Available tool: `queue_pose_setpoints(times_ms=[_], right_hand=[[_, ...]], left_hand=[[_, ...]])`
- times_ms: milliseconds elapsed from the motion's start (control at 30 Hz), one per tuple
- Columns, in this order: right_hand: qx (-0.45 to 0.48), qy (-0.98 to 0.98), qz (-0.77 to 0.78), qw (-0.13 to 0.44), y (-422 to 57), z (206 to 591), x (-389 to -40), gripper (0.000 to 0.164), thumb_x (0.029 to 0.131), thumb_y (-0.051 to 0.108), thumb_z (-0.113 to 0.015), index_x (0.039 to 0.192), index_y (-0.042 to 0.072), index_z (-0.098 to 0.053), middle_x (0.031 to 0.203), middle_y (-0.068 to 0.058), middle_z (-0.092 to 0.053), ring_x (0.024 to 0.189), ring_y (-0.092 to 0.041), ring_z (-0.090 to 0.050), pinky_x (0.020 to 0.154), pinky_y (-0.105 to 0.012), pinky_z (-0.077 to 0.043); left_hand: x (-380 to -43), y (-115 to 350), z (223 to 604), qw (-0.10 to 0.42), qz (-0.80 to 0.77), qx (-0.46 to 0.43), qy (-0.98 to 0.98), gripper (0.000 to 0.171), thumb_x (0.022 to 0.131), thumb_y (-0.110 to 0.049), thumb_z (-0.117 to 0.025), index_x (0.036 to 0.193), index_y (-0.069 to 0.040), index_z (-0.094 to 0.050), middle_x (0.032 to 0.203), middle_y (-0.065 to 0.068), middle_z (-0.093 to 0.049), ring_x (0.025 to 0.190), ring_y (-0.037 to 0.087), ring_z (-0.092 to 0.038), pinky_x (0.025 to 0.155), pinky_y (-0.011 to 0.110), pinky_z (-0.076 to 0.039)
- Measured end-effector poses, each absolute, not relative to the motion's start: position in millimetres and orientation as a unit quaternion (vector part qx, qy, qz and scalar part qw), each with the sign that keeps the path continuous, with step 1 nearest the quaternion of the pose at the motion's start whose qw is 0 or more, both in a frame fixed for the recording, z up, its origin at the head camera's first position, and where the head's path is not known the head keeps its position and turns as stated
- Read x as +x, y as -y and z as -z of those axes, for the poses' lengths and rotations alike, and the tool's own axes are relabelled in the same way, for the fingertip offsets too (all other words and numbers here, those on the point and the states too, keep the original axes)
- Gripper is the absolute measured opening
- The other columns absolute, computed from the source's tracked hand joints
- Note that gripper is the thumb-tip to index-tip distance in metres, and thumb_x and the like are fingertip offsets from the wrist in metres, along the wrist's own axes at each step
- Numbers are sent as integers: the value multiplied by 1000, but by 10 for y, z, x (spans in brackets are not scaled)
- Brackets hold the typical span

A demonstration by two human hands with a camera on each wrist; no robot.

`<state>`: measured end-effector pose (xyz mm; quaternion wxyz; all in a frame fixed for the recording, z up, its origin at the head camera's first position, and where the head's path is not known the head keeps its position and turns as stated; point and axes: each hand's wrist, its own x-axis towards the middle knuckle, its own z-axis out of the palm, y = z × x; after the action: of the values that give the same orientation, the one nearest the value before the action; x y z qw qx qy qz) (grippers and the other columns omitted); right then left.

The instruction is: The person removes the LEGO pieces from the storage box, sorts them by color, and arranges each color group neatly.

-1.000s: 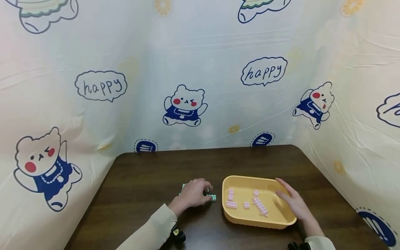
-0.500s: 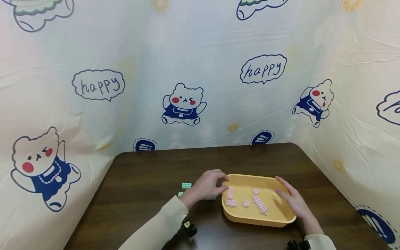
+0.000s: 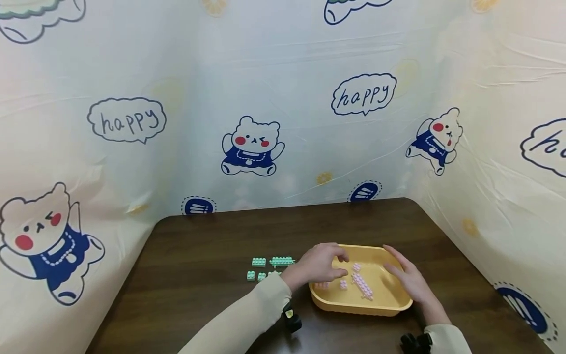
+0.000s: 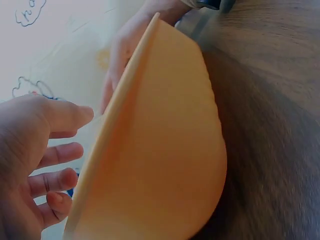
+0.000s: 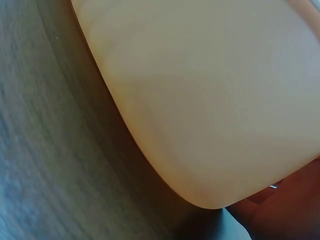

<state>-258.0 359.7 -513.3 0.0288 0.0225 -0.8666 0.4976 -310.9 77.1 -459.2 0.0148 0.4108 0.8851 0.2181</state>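
Observation:
In the head view, my left hand [image 3: 320,263] hovers over the left part of a yellow plastic tray [image 3: 329,307]. Its thumb and fingers are loosely bent and apart, with nothing between them in the left wrist view. My right hand [image 3: 413,282] holds the tray's right side, thumb over the rim and fingers outside. Inside the tray lie several pink building bricks [image 3: 362,286], with a small square one [image 3: 343,284] beside them; my left hand hides some. Left of the tray, several green building bricks [image 3: 282,261] lie on the table, partly behind my left forearm.
A dark brown wooden table [image 3: 199,295] bears everything. Behind it and along both sides hangs a pale curtain [image 3: 300,98] printed with bears and the word "happy". A black wrist camera [image 3: 292,319] sits on my left wrist.
My left hand has moved right, from the green bricks across the tray's left rim to over its inside, uncovering the green bricks. My right hand stays at the tray; the head view has shifted slightly.

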Motion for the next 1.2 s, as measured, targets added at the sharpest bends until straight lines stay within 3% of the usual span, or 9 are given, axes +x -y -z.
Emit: queue_pose_setpoints(times_ms=[133, 300, 367, 633, 933, 1100, 1200], right_hand=[[32, 872, -487, 33, -3609, 5135, -2582, 57, 101, 28, -52, 151, 11, -33, 156, -23, -27, 142, -44, -24, 106, -59, -27], [31, 878, -478, 31, -3620, 5147, -2579, 56, 101, 30, -51, 151, 12, -34, 156, -21, -29, 140, -41, -29, 103, -39, -35], [28, 878, -476, 32, -3623, 5152, -2577, 55, 101, 30, -52, 151, 12, -35, 155, -21, -31, 139, -41, -31, 102, -36, -35], [26, 870, -490, 37, -3620, 5149, -2579, 55, 101, 29, -52, 151, 12, -35, 155, -23, -31, 139, -44, -30, 105, -61, -29], [29, 878, -476, 47, -3607, 5168, -2576, 54, 101, 27, -52, 150, 13, -36, 153, -21, -36, 137, -41, -36, 103, -52, -33], [34, 870, -489, 47, -3616, 5193, -2592, 54, 100, 26, -53, 150, 13, -37, 153, -21, -35, 137, -41, -34, 105, -56, -31], [34, 871, -488, 49, -3616, 5202, -2600, 54, 100, 26, -53, 150, 13, -37, 153, -20, -35, 138, -41, -34, 106, -50, -33]], left_hand=[[-3108, -910, 4608, 29, -207, 424, -881, 33, 87, -39, -71, 118, -27, -65, 110, -9, -64, 98, 11, -62, 79, 21, -47], [-3104, -1042, 4658, 57, -192, 426, -882, 32, 89, -42, -69, 119, -34, -63, 124, -13, -58, 109, 6, -57, 88, 26, -49], [-3101, -1090, 4672, 64, -186, 433, -880, 31, 89, -42, -69, 118, -34, -64, 127, -15, -57, 111, 4, -55, 90, 27, -48], [-3131, -1280, 4746, 56, -138, 475, -867, 28, 87, -37, -71, 114, -34, -65, 113, -14, -57, 86, 1, -52, 67, 18, -43], [-3163, -1379, 4860, 71, -126, 471, -870, 28, 84, -31, -74, 110, -37, -65, 107, -16, -55, 81, 2, -51, 63, 19, -41], [-3170, -1414, 4899, 66, -111, 478, -869, 27, 82, -28, -74, 106, -38, -66, 102, -16, -54, 79, 2, -50, 62, 18, -39], [-3170, -1426, 4902, 63, -102, 482, -868, 24, 81, -27, -74, 101, -38, -67, 99, -16, -53, 79, 2, -50, 62, 18, -39]])
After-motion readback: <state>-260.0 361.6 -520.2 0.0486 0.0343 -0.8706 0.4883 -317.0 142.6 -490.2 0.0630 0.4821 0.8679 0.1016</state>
